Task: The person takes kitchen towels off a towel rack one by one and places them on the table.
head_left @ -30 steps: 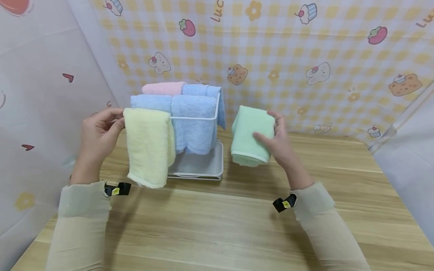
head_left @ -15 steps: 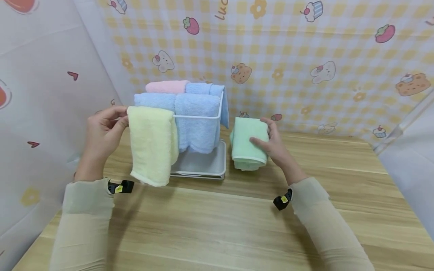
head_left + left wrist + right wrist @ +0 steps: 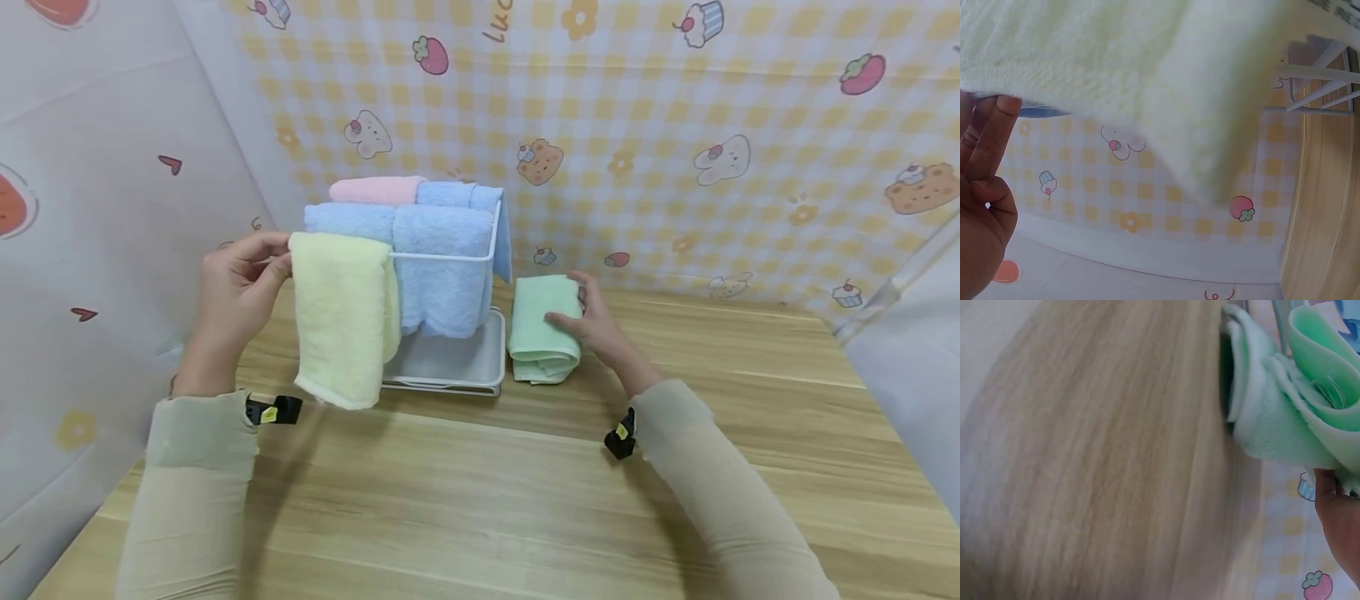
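Note:
A pale yellow towel [image 3: 341, 321] hangs over the front left bar of a white wire rack [image 3: 442, 256]. My left hand [image 3: 236, 287] pinches that towel's upper left corner at the bar; whether the fingers also hold the wire is hidden. To the right of the rack, my right hand [image 3: 600, 329] grips a folded mint green towel [image 3: 543, 321], thumb across its front and fingers behind. The right wrist view shows the green towel [image 3: 1285, 419] in loose folded layers, its lower end close to the tabletop.
Blue towels [image 3: 442, 267] and a pink towel [image 3: 375, 190] hang on the rack behind the yellow one. A grey tray [image 3: 431, 358] forms its base on the wooden table [image 3: 480, 500]. A patterned cloth backdrop [image 3: 622, 100] stands close behind.
My right hand has lowered the green towel and brought it left, closer to the rack. The left hand keeps its hold, and the head view has shifted slightly.

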